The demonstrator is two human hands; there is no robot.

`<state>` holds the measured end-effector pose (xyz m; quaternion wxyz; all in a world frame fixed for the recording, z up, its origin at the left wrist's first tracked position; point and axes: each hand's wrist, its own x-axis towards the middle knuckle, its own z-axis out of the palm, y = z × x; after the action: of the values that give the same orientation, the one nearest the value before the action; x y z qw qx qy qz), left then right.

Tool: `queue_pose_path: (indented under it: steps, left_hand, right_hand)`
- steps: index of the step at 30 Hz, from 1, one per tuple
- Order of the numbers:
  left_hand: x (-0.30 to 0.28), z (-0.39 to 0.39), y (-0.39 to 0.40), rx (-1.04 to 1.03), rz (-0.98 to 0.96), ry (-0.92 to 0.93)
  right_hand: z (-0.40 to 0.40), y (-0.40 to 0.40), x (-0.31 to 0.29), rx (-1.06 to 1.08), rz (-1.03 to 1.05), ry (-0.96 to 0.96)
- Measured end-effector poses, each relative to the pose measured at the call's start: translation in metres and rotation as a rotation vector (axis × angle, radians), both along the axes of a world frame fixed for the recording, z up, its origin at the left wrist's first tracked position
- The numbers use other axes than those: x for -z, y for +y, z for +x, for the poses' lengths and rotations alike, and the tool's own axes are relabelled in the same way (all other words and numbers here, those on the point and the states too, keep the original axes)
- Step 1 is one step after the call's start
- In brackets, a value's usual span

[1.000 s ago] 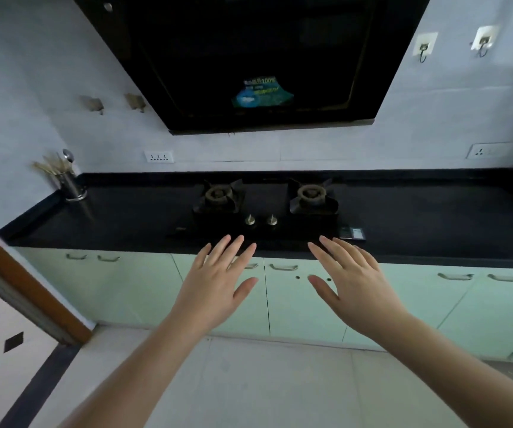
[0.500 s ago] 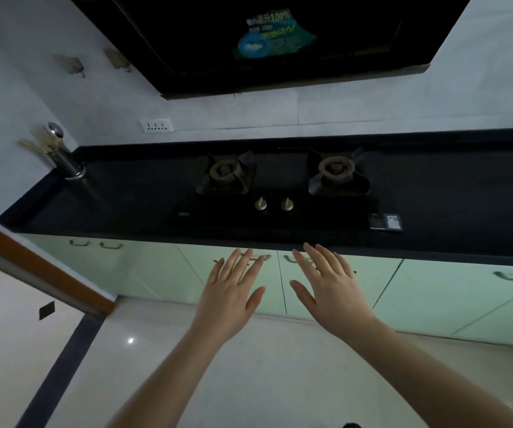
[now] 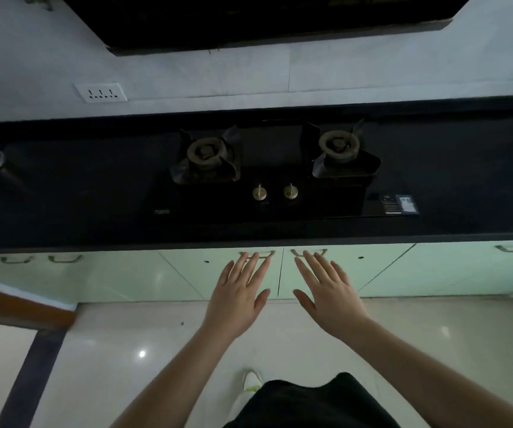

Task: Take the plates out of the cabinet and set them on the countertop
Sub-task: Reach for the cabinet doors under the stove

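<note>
The fingers (image 3: 250, 267) of the left hand (image 3: 236, 299) are straight and spread, holding nothing; their tips lie over the handle (image 3: 264, 254) of the left cabinet door (image 3: 205, 273), though contact cannot be judged. The fingers (image 3: 313, 267) of the right hand (image 3: 330, 299) are likewise straight, spread and empty, their tips at the handle (image 3: 309, 252) of the right door (image 3: 350, 270). Both pale green doors are closed, meeting at a seam between the hands. No plates can be seen. Directly above the doors runs the black bench (image 3: 63, 196). A two-burner gas hob (image 3: 267, 177) with two knobs (image 3: 275, 192) is set into the bench above the hands. A wall socket (image 3: 100, 92) sits behind the bench, left of the hob. A dark hood (image 3: 264, 23) hangs over the hob.
</note>
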<state>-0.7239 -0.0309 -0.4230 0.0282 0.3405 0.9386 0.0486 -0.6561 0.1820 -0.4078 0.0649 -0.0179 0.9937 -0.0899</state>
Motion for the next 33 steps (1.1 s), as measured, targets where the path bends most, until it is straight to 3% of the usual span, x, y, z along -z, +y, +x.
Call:
queue_pose_path:
  steps: [7,14,27,33]
  left_hand:
    - [0.051,-0.034,-0.005,0.084,-0.090,-0.139]
    - [0.088,-0.059,0.022,0.076,-0.148,-0.157]
    - [0.158,-0.082,0.061,-0.110,-0.237,-0.285]
    - [0.166,-0.087,0.075,-0.229,-0.141,-0.343]
  right_hand:
    - [-0.019,-0.016,0.040,0.070,-0.004,-0.111]
    - [-0.049,0.008,0.087,0.064,-0.019,-0.208]
    - [-0.103,0.035,0.149,0.075,-0.043,-0.389]
    - [-0.121,0.040,0.153,0.173,-0.114,-0.410]
